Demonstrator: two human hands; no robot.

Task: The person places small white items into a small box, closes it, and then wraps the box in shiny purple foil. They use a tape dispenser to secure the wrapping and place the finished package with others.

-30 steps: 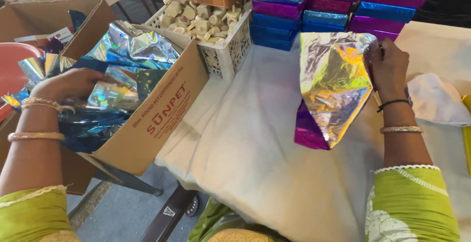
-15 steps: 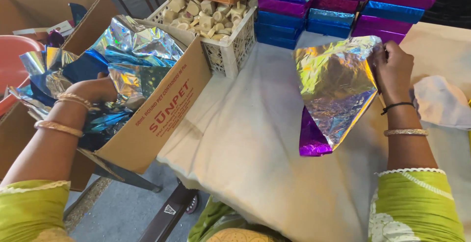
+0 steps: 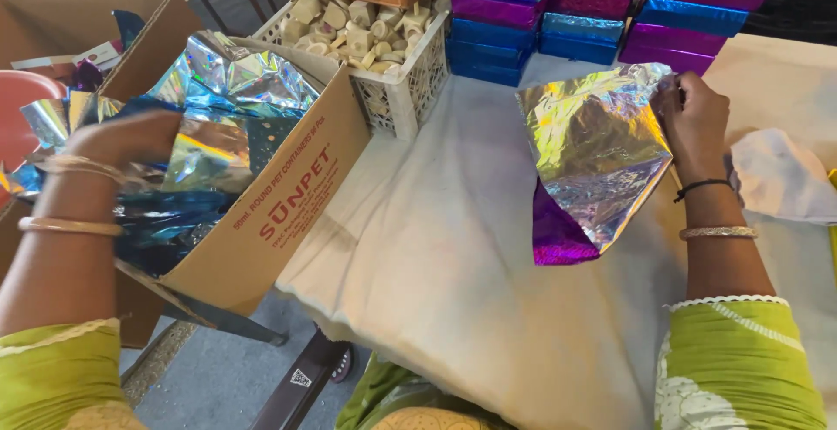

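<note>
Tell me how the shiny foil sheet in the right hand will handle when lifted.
The foil sheet is creased and droops from the right hand, so it is probably floppy and light. Its glossy face looks slippery. Thin and wrinkled, it may tear or crumple easily.

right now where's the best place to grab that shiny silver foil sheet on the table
Probably its top right corner, coming from the right: the right hand already has its grip there on the shiny silver foil sheet, whose purple-backed lower end lies limp on the white cloth-covered table. The sheet is thin and crinkled, so pinching an edge suits it better than the middle.
</note>
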